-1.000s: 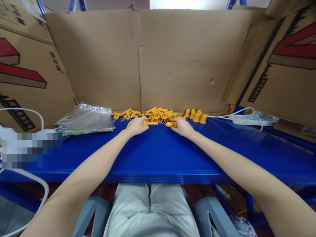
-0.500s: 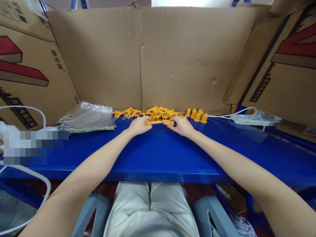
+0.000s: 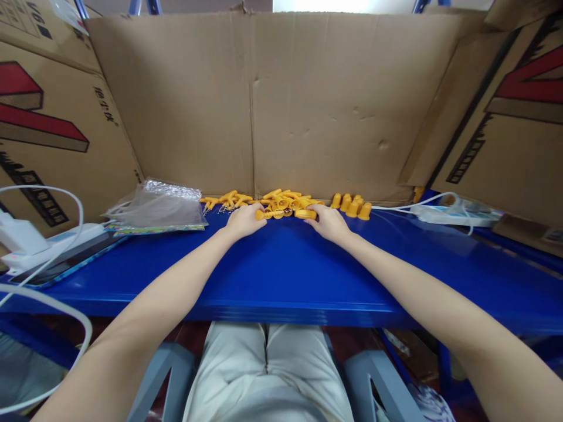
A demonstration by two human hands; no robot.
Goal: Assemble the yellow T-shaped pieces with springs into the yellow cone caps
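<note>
Your left hand [image 3: 243, 220] curls its fingers around the end of a small orange plastic piece [image 3: 260, 214], pinching it against the blue tabletop [image 3: 281, 269]. Your right hand [image 3: 326, 221] closes thumb and fingers on a short, rounded orange plastic cap [image 3: 305, 214], which lies on its side just in front of your knuckles. Both held pieces sit at the near edge of a loose heap of orange plastic parts [image 3: 284, 202], smooth and glossy, some tubular with open round mouths, others long and thin. The heap rests on the table right against the cardboard backdrop.

To the left of the heap lies a scatter of forked orange plastic pieces [image 3: 225, 201], branched like small Y shapes, with what look like fine metal chains beneath them, though they are too small to make out. To the right stands a tight cluster of upright orange bell-shaped caps [image 3: 351, 205], narrow tops and flared bases.

The table surface is smooth, shiny painted metal. Further left lies a crinkled stack of clear plastic bags [image 3: 157, 205] on a flat printed sheet. A white cable [image 3: 44, 193] loops at the far left near a white charger block [image 3: 17, 232]. At the far right a white power strip [image 3: 453, 214] lies on the table. Creased brown corrugated cardboard sheets [image 3: 316, 99] stand as a wall behind everything.
</note>
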